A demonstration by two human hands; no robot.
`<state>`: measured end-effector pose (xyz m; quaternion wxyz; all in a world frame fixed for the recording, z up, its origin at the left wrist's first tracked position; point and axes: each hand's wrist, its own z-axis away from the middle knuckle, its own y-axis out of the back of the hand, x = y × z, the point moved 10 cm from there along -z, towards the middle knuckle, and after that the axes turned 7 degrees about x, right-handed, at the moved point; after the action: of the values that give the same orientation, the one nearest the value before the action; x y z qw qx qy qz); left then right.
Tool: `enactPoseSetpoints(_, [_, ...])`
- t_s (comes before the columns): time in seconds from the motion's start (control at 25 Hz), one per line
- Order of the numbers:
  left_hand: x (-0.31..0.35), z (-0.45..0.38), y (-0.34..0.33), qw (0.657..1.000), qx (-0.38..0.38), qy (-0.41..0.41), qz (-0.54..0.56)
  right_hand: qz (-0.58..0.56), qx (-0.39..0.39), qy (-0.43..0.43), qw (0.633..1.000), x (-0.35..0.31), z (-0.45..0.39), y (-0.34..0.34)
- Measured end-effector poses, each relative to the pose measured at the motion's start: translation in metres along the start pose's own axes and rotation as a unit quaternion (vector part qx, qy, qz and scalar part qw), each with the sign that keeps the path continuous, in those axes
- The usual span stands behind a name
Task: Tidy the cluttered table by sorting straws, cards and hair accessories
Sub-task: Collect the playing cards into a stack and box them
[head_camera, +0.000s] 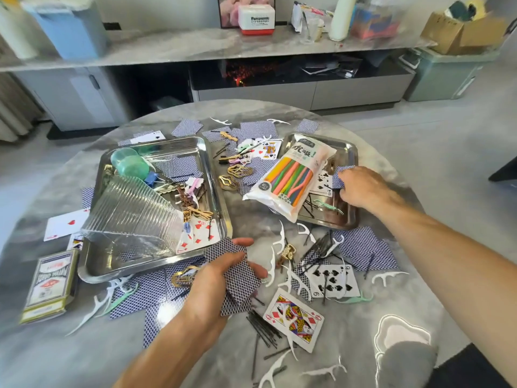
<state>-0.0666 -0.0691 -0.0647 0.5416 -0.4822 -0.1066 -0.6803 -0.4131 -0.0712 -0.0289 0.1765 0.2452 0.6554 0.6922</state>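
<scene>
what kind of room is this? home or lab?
Most likely a home living room. A low media-style cabinet runs along the wall behind a round marble-look table, with a framed flower picture and a tissue box on the long shelf above it. Household clutter, not lab gear.

Floss picks (280,238) beside stacked plastic cups (134,211)

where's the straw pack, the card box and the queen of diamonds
straw pack (291,179), head view, on the coloured straws showing through the wrapper
card box (50,285), head view, middle of the printed front face
queen of diamonds (293,319), head view, on the picture at the card's centre
</scene>
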Motion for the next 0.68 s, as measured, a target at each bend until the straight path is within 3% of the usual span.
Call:
enactPoseSetpoints(0.2, [-0.003,0.002,-0.014,1.000,-0.012,0.004,0.005,0.116,0.157,0.082,0.977,-0.023,0.045,0.057])
enactPoseSetpoints(0.28, [-0.005,0.008,-0.015,1.000,0.001,0.016,0.005,0.066,0.241,0.099,0.963,-0.039,0.080,0.094])
enactPoseSetpoints(0.36, [-0.008,0.015,-0.026,0.998,-0.029,0.048,0.039,-0.079,0.279,0.144,0.946,-0.074,0.121,0.115])
enactPoseSetpoints(0.48, [-0.007,0.028,-0.043,0.990,-0.099,0.070,0.066,-0.257,0.261,0.255,0.895,-0.143,0.195,0.114])
enactPoseSetpoints(0.56, [-0.006,0.028,-0.036,0.992,-0.076,0.063,0.082,-0.301,0.213,0.331,0.869,-0.169,0.217,0.105])
enactPoseSetpoints(0.64, [-0.007,0.025,-0.021,0.993,-0.017,0.060,0.105,-0.368,0.129,0.332,0.859,-0.166,0.201,0.097])
enactPoseSetpoints(0.68, [-0.007,0.023,-0.014,0.992,0.002,0.057,0.112,-0.399,0.098,0.286,0.865,-0.157,0.180,0.090])
